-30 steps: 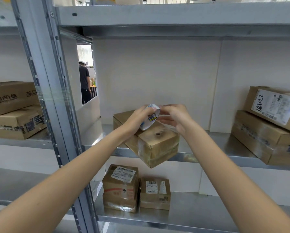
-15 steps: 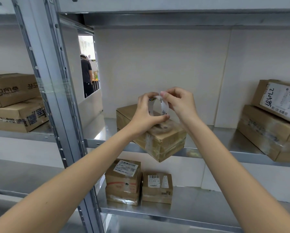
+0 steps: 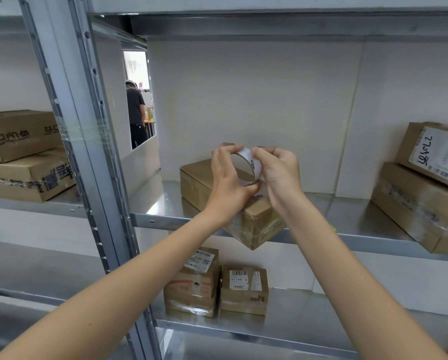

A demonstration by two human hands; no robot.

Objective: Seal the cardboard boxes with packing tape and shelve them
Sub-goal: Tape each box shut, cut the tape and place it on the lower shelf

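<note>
Head view: the tape roll (image 3: 246,165) sits at frame centre, gripped round its rim by the left hand (image 3: 229,183) while the right hand (image 3: 278,172) pinches at its upper edge, apparently seeking the tape end. Directly below, the cardboard box (image 3: 256,216) lies skewed on the middle shelf (image 3: 347,237), one corner overhanging the front lip. Risk: downward pressure during taping could tip it off.

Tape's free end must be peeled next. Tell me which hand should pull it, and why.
Right, probably. The left hand grips the tape roll around its rim, steadying it above the cardboard box. The right hand pinches at the roll's outer face with its fingertips, where a loose end would lift.
</note>
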